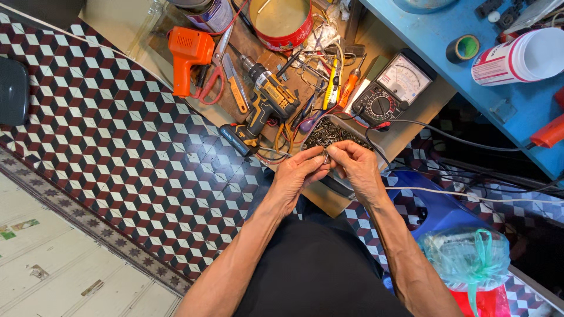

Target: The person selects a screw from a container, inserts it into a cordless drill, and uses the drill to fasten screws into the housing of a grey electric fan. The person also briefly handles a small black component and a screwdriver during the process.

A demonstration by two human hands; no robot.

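Hands meet over the near edge of the wooden board: left hand (299, 173) and right hand (355, 164) both pinch one small metal part (325, 154) between fingertips, just above the tray of dark screws (329, 134). Sorting looks barely begun, the tray full; the red tin (281, 23) at the far edge looks nearly empty.

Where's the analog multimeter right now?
In the head view, the analog multimeter lies upper right of centre on the low wooden board, beside the blue table, just above the tray of small metal parts.
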